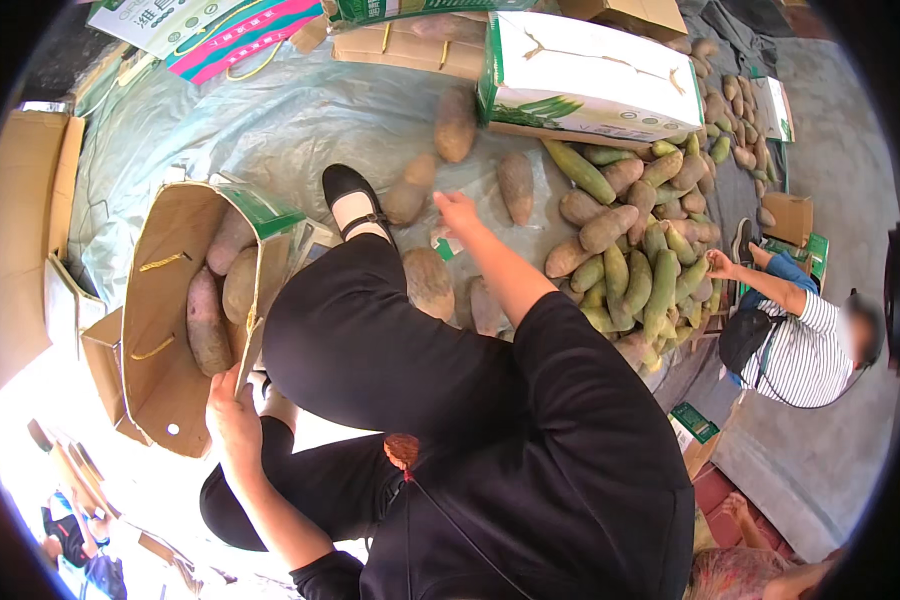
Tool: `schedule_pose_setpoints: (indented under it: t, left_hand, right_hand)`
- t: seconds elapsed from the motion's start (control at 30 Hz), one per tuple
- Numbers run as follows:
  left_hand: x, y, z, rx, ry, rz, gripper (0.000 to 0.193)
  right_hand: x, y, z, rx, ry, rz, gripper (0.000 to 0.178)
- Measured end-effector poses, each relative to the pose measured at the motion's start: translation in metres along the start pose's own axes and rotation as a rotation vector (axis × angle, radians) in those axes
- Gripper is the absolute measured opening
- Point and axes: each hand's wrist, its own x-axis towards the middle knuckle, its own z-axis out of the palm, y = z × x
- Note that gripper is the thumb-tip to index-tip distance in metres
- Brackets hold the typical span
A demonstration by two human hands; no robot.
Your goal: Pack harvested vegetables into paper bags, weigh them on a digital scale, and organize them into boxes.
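My left hand (232, 418) grips the near edge of an open cardboard box (160, 330) that stands at my left. Several mud-coated, long radishes lie inside it, one of them a purplish-brown radish (206, 322) near my fingers. My right hand (457, 214) is stretched out over the plastic sheet, holding nothing that I can see. Its fingers are partly extended toward a brown radish (408, 192) beside my black shoe (348, 190), with a small gap between. Just under that hand is a green and white scrap (446, 246). Another muddy radish (429, 283) lies near my knee.
A large heap of green and brown radishes (640, 240) spreads at the right. Behind it stands a white and green carton (590, 75). Printed bags and boxes (200, 30) line the far left. A person in a striped shirt (810, 345) reaches toward the heap from the right.
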Motion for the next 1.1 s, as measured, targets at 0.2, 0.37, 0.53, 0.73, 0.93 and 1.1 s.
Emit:
schedule_pose_setpoints:
  t: [0.2,0.37,0.53,0.73,0.93,1.1]
  left_hand:
    - [-0.002,0.002,-0.001,0.016,0.029,-0.006,0.033]
    - [-0.003,-0.008,0.003,0.041,0.049,-0.007,0.031]
    - [0.004,-0.007,0.005,0.023,0.02,0.016,0.029]
    - [-0.005,-0.002,-0.003,0.037,0.057,-0.038,0.031]
    - [-0.006,-0.003,-0.005,0.035,0.054,-0.048,0.026]
    - [-0.008,-0.009,-0.002,0.023,0.069,-0.032,0.025]
  right_hand:
    - [-0.019,0.035,-0.092,-0.594,0.53,-0.511,0.049]
    - [-0.06,-0.007,-0.184,-0.641,1.077,0.018,0.068]
    - [-0.054,0.02,-0.257,-0.303,1.12,0.262,0.086]
    - [-0.018,0.06,-0.267,0.164,0.858,0.252,0.088]
    - [-0.052,0.061,-0.199,0.161,0.544,-0.036,0.086]
    - [-0.087,0.021,-0.129,-0.079,0.162,-0.191,0.083]
